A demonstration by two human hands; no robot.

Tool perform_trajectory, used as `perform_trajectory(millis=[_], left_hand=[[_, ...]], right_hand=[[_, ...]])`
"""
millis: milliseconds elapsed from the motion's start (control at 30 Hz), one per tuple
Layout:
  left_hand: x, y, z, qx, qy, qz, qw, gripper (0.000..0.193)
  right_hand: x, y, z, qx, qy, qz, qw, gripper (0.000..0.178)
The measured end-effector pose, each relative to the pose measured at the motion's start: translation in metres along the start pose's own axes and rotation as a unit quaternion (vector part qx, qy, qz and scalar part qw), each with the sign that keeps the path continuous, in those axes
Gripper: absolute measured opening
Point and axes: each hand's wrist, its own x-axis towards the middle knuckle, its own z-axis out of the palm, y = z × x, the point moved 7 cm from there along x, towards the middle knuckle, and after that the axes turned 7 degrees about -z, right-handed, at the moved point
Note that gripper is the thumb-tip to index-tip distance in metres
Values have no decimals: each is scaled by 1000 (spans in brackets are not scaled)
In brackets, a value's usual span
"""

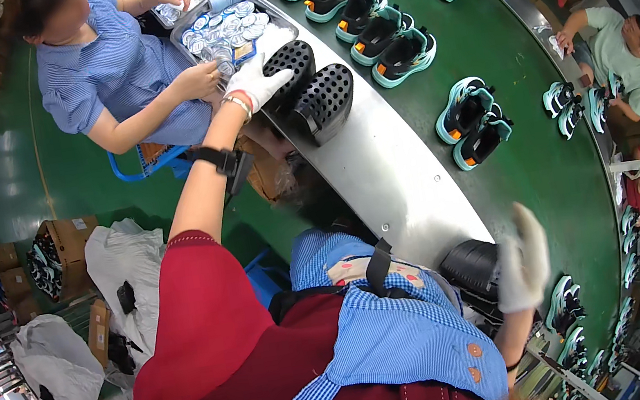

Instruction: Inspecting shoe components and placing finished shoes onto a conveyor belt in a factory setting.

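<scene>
My left hand (257,85) wears a white glove and reaches forward to a pair of black clogs with round holes. It grips the side of the left black clog (290,65), its thumb across the clog and its fingers along the near-left side. The right black clog (328,99) stands beside it on the metal ledge. My right hand (521,261), also gloved, is raised at the right with its fingers stretched out and nothing in it. Close to its left is a dark ridged black object (469,267), partly hidden by my body.
Black-and-teal sneakers (404,56) stand in a row on the green belt (469,37) beyond the metal ledge (401,163). A metal tray (283,33) of round pieces sits by a seated co-worker (119,73). Another person (621,55) works across the belt. Cartons (67,250) and white sacks (127,266) lie at the left.
</scene>
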Motion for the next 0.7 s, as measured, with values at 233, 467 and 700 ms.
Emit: perform_trajectory(millis=[233,467,700], left_hand=[[20,13,17,-42,90,282,954,92],[-5,39,65,-8,-141,104,984,88],[-60,69,102,3,-96,116,989,92]], right_hand=[[56,-26,145,-28,-301,-121,945,48],[75,17,249,37,-276,-127,952,67],[56,44,259,163,-233,15,959,81]])
